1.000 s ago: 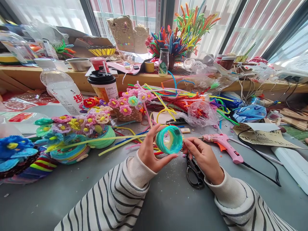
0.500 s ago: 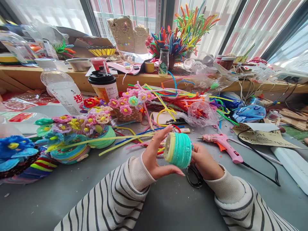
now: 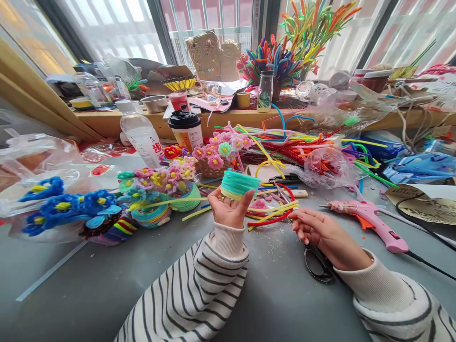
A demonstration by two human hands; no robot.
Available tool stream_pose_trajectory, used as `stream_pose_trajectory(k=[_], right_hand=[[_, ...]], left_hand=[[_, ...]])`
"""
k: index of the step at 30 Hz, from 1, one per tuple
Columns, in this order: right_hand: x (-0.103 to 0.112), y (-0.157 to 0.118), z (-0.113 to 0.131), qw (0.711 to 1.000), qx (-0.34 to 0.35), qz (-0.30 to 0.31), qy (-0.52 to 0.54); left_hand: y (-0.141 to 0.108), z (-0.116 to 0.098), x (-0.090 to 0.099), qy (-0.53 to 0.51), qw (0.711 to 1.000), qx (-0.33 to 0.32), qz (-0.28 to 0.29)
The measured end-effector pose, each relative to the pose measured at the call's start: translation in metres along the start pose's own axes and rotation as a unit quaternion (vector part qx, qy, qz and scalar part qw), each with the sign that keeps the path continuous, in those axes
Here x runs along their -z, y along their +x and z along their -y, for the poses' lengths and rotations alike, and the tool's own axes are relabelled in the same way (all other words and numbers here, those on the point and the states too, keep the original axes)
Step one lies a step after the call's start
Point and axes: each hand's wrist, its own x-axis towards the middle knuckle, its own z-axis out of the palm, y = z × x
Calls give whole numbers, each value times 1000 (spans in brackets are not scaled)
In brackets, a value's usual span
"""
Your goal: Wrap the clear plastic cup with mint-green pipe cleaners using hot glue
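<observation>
My left hand [image 3: 230,209] is closed around the lower part of a small cup wrapped in turquoise and pale yellow pipe cleaners [image 3: 240,183], holding it up above the table. My right hand [image 3: 317,232] hovers over scissors, their black handle [image 3: 317,266] showing below it. Its fingers are loosely bent and nothing shows between them. Just left of its fingertips lie yellow pipe cleaners [image 3: 274,211] and a red pipe cleaner [image 3: 263,222]. Whether the fingertips touch them I cannot tell.
A pink glue gun [image 3: 374,221] lies on the right with its cord. Pipe-cleaner flower pots [image 3: 153,211] crowd the left. Behind are a flower basket [image 3: 213,164], a lidded paper cup [image 3: 185,130], a water bottle [image 3: 138,133] and a heap of pipe cleaners [image 3: 285,149].
The turquoise cup has passed from my right hand into my left and been turned more upright. My right hand has let go and moved away rightward. The camera view has turned left.
</observation>
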Motion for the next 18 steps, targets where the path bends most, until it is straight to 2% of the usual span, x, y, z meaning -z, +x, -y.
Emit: stream_pose_trajectory(k=[5,13,15,18], right_hand=[[1,0,-2,1000,4,2,-25],[-3,0,-1,1000,6,-9,-24],[-3,0,-1,1000,8,-5,-21],[-1,0,-2,999,13,-2,-30]], left_hand=[[4,3,3,5,999,-19,-28],[6,9,2,-26,1000,9,-6],[8,10,3,-42,999,24,25],[8,7,4,-91,986,71,121]])
